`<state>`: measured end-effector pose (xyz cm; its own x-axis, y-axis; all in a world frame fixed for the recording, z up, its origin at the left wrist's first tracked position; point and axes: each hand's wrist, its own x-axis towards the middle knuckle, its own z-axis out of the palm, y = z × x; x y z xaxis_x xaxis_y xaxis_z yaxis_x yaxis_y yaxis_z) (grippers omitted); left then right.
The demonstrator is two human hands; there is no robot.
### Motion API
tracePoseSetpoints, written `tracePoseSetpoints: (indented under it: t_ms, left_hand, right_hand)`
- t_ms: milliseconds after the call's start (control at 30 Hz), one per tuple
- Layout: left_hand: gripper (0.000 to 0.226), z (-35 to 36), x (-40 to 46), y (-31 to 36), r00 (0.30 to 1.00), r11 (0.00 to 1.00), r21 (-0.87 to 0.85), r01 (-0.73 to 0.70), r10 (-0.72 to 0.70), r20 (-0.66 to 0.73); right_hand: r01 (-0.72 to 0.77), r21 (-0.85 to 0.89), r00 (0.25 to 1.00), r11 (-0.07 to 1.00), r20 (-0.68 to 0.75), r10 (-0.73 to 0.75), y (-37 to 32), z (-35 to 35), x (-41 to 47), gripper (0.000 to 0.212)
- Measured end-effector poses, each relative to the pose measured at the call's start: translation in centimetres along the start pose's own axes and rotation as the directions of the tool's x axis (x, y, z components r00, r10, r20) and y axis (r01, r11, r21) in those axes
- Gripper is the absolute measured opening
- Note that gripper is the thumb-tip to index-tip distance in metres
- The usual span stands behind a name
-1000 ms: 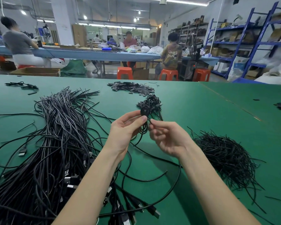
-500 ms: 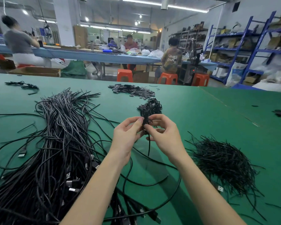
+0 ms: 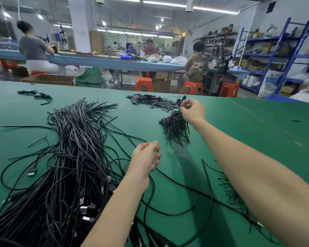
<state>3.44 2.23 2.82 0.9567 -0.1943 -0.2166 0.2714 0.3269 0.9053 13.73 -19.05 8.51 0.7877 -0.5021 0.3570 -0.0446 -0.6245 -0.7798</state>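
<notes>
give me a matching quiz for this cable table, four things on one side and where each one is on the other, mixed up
1 heap of long cables
2 flat black pieces
3 pile of tied bundles
4 orange stools

a beyond the green table
b on the table's left part
c beside the right hand, which pinches a bundle
d near the table's far edge

Pairs: 1-b, 2-d, 3-c, 4-a
</notes>
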Motion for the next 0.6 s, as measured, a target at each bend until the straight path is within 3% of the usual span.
tracePoseSetpoints:
  t_ms: [167, 267, 400, 600]
  left_hand:
    - [0.023, 0.3, 0.1, -0.2, 1.000, 1.000, 0.023, 0.006, -0.007, 0.029]
    - [0.025, 0.2, 0.1, -0.2, 0.999, 0.999, 0.039, 0.003, -0.004, 0.035]
    - [0.027, 0.2, 0.0, -0.2, 0.999, 0.999, 0.052, 0.010, -0.012, 0.031]
    - [0.015, 0.6, -0.4, 0.0, 1.000, 0.996, 0.088, 0.008, -0.010, 0.029]
  right_hand:
    - [0.062, -0.326, 0.969, 0.943, 0.248, 0.022, 2.1, 2.6, 2.1, 0.030]
    - [0.061, -0.433, 0.951, 0.900, 0.297, 0.079, 2.4, 3.5, 1.8, 0.044]
    - [0.105, -0.468, 0.945, 0.877, 0.323, 0.059, 1.8, 3.2, 1.3, 0.056]
    - [0.172, -0.376, 0.945, 0.910, 0.324, -0.044, 0.8, 1.2, -2.1, 0.045]
